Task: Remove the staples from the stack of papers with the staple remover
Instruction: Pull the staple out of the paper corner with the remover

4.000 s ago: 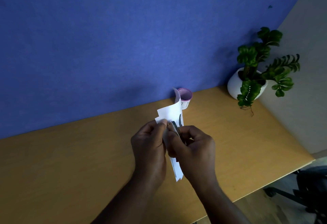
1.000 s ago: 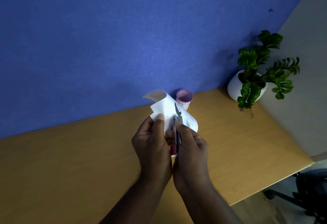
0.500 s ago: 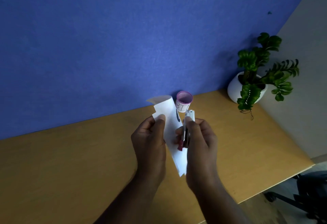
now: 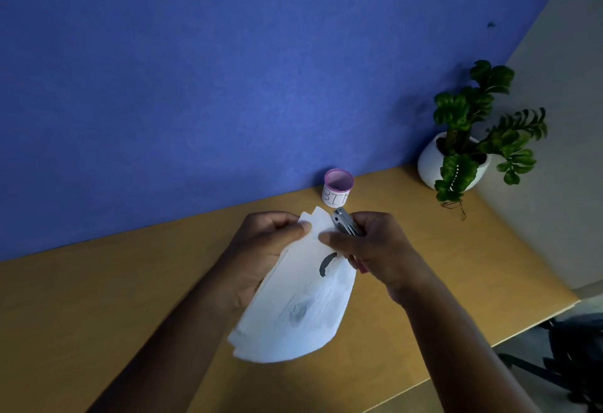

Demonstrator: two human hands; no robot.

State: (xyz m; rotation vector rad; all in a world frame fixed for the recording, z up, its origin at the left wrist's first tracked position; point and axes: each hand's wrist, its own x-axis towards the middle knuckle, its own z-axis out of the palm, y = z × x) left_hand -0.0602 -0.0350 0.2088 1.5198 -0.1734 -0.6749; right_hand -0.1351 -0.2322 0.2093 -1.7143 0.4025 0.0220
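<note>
A white stack of papers with a dark curved mark hangs above the wooden desk, its sheets fanned at the lower edge. My left hand pinches the stack's upper corner between thumb and fingers. My right hand grips the metal staple remover, whose silver head pokes out above the fingers by the same corner, while its thumb presses on the top sheet. No staple can be made out.
A small pink mesh cup labelled as a bin stands at the blue wall behind the hands. A white pot with a green plant sits at the desk's back right corner. The desk edge runs along the right, with a dark chair below.
The stack has dropped from nearly edge-on to lying flat and facing me. My right hand has moved onto the sheet's top corner, with the staple remover tilted over beside it.
</note>
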